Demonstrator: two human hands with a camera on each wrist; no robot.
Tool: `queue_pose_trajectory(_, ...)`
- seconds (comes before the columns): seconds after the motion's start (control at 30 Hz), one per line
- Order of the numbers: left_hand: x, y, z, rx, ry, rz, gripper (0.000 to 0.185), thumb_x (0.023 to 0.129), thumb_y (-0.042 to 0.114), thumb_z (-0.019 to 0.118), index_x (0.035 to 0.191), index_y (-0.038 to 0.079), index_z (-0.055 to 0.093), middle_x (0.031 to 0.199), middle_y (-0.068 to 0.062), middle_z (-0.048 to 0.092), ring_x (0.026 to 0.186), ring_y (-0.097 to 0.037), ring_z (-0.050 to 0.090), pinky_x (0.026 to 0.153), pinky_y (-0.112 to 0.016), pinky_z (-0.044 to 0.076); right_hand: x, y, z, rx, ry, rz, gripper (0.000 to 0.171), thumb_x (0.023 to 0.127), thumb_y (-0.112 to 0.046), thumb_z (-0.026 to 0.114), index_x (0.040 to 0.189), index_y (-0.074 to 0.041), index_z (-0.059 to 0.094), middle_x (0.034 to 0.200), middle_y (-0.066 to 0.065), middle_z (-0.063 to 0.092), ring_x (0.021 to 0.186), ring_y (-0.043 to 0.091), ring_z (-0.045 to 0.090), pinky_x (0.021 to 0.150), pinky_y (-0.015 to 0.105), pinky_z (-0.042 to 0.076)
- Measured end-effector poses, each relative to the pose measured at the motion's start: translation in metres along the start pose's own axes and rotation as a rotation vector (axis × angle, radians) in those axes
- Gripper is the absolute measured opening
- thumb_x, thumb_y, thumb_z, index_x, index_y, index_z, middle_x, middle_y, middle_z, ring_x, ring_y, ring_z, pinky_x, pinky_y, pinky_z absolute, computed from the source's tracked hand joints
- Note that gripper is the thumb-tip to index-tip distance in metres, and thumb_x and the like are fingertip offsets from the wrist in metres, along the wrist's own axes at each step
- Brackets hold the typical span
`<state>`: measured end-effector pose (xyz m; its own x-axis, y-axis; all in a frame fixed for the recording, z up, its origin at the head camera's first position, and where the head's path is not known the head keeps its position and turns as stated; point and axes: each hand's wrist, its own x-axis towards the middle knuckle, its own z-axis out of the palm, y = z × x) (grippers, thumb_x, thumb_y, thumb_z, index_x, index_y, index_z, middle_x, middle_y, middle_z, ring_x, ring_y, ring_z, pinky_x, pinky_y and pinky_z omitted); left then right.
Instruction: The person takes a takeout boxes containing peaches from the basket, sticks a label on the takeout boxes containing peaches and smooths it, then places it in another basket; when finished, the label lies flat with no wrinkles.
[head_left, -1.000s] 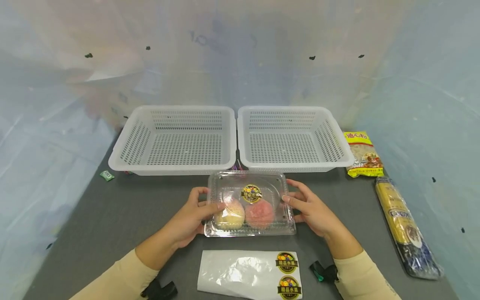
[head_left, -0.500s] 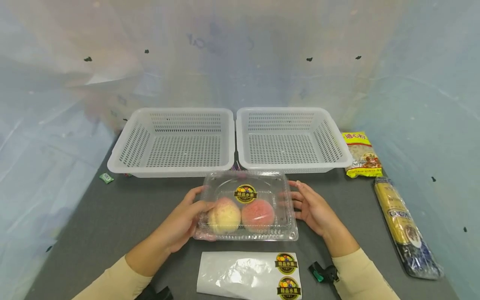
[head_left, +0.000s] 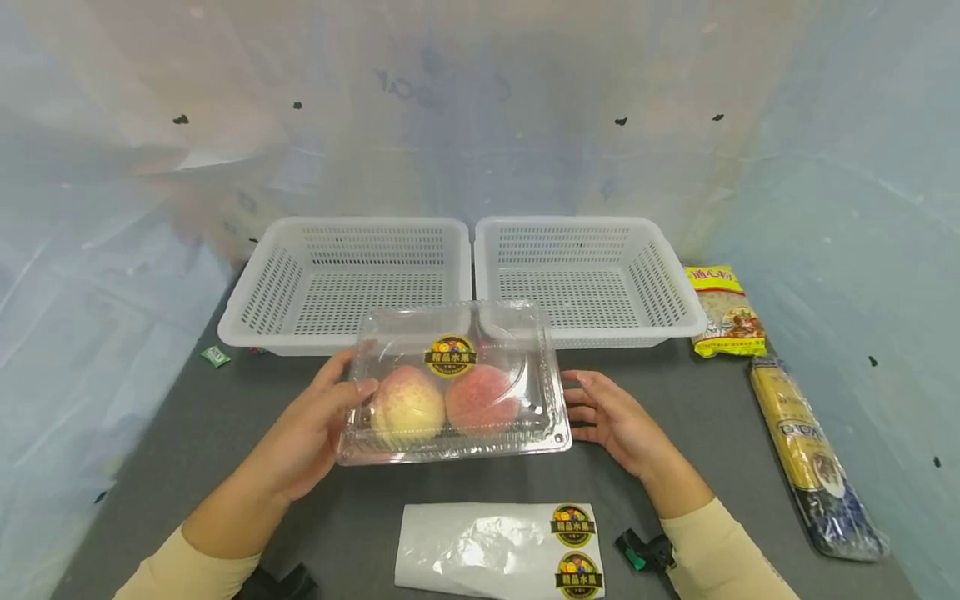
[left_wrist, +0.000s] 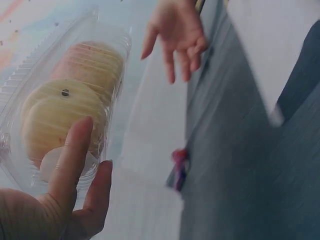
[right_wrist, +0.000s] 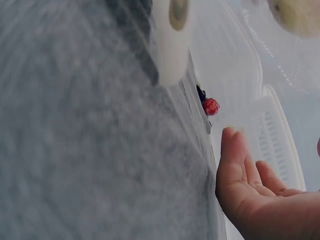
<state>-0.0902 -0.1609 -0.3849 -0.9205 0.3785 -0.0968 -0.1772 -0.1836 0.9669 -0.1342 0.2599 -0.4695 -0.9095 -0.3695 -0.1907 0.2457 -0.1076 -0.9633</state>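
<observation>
— So, where's the clear clamshell box (head_left: 452,383) right now?

— Lifted off the grey table (head_left: 225,433), near the middle, just in front of the two white baskets. Its far edge overlaps the left basket (head_left: 348,279) in the head view. Two peaches (head_left: 442,402) sit inside, side by side, under a round dark sticker (head_left: 451,356) on the lid.

— Which hand has it?

— The left hand (head_left: 303,433). It grips the box's left end, thumb on the lid and fingers (left_wrist: 70,160) curled underneath against the base.

— And the right hand (head_left: 611,417)?

— Off the box, just to its right, low over the table, fingers relaxed and spread, holding nothing.

— Anything else close by?

— A white backing sheet (head_left: 498,550) with two stickers lies near the person. The right basket (head_left: 585,275) stands far, two food packets (head_left: 765,358) at the right edge.
</observation>
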Motion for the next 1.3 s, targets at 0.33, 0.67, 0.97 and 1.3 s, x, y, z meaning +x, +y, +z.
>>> queue_pose_trajectory(0.33,0.010,0.034,-0.037,-0.019,0.041,0.133,0.060,0.117,0.019,0.042,0.173,0.023,0.022,0.161,-0.015,0.040,0.125,-0.029,0.064,0.084,-0.068,0.059,0.008,-0.007,0.026,-0.029,-0.037,-0.005,0.060,0.116,-0.032,0.056,0.160,0.006,0.037,0.139,0.026,0.062,0.119,0.036,0.068,0.091,0.042,0.058)
queue_pose_trajectory(0.67,0.022,0.040,-0.072,-0.086,0.138,0.147,0.056,0.118,0.020,0.044,0.169,0.023,0.020,0.156,-0.011,0.039,0.122,-0.027,0.064,0.082,-0.061,0.062,0.037,-0.010,0.086,0.024,-0.062,-0.062,0.056,0.111,-0.027,0.065,0.153,0.005,0.045,0.134,0.021,0.065,0.117,0.036,0.068,0.088,0.040,0.059)
queue_pose_trajectory(0.97,0.028,0.042,-0.098,-0.122,0.177,0.149,0.052,0.118,0.023,0.044,0.165,0.022,0.024,0.151,-0.009,0.045,0.116,-0.026,0.067,0.081,-0.057,0.063,0.078,-0.004,0.141,0.429,0.061,-0.065,0.029,0.111,-0.016,0.066,0.133,-0.002,0.054,0.117,0.011,0.069,0.108,0.025,0.072,0.090,0.037,0.060)
queue_pose_trajectory(1.3,0.036,0.051,-0.119,-0.237,0.265,0.089,0.077,0.115,0.024,0.050,0.175,0.028,0.002,0.149,-0.006,0.040,0.114,-0.024,0.068,0.081,-0.056,0.064,0.115,-0.004,0.171,0.717,0.211,-0.152,0.016,0.110,0.002,0.062,0.108,-0.010,0.052,0.106,0.011,0.065,0.090,0.021,0.073,0.080,0.027,0.060)
